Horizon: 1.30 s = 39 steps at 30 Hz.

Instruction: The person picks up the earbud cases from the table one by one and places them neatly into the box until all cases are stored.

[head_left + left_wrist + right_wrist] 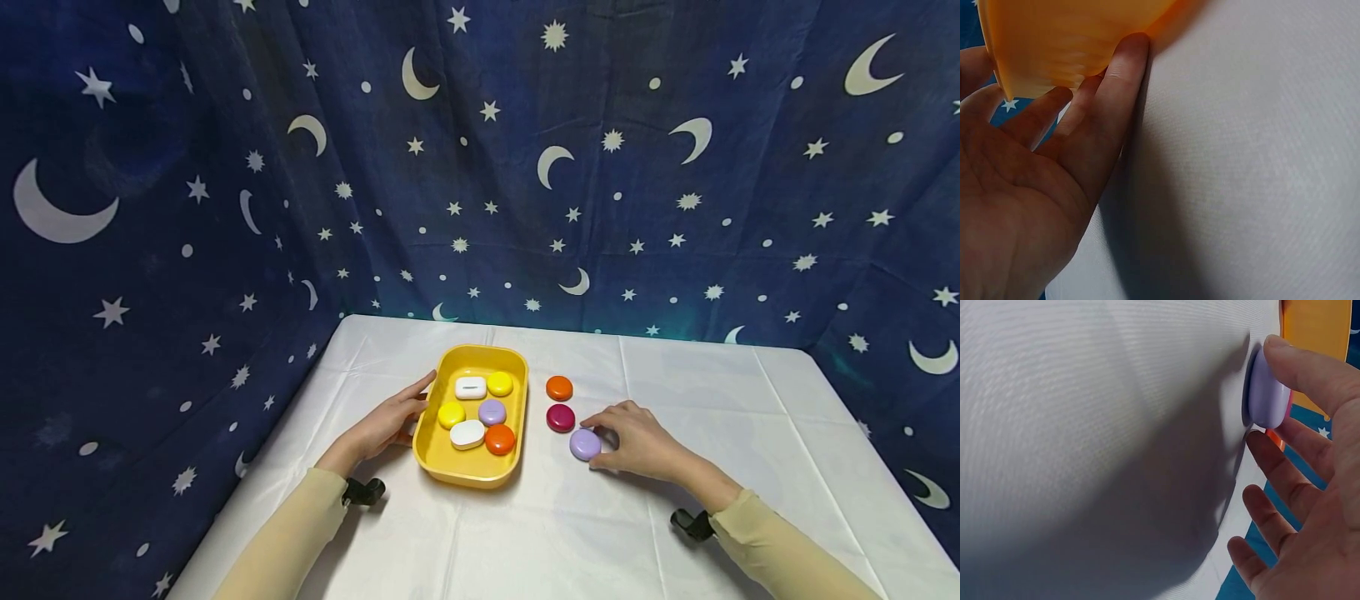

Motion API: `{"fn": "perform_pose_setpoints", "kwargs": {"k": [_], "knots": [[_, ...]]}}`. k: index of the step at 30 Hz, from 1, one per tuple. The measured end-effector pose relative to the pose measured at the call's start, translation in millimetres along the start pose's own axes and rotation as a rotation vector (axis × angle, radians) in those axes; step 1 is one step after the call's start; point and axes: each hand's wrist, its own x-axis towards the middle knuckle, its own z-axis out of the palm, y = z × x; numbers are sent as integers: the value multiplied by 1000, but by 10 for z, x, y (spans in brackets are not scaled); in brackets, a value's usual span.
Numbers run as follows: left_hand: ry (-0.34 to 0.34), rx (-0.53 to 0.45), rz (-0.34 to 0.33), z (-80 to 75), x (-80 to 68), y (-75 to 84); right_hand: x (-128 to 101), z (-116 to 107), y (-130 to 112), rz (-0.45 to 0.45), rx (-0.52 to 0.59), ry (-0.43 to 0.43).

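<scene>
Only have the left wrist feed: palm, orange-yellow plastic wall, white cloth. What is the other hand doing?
Observer: The right hand is on the table beside the tray, thumb and a finger pinching a purple disc that lies on the white cloth.
Operator: What's inside the tray?
Observer: The yellow tray holds six pieces: two white, two yellow, one purple, one orange.
Operator: Any others outside it?
Observer: Yes, an orange disc and a dark red disc lie in a line beyond the purple one.
Operator: My hand gripping the tray?
Observer: No, the left hand rests with straight fingers against its left wall.
</scene>
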Motion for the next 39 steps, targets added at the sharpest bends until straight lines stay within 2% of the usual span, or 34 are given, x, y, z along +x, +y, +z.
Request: {"fn": "perform_pose_setpoints", "kwargs": {"k": [13, 22, 39], "knots": [[10, -4, 1, 3, -9, -15, -1, 15, 10, -37, -2, 19], [23, 1, -7, 3, -12, -20, 12, 32, -3, -30, -1, 12], [-2, -6, -1, 2, -12, 12, 6, 35, 0, -52, -14, 29]]}}
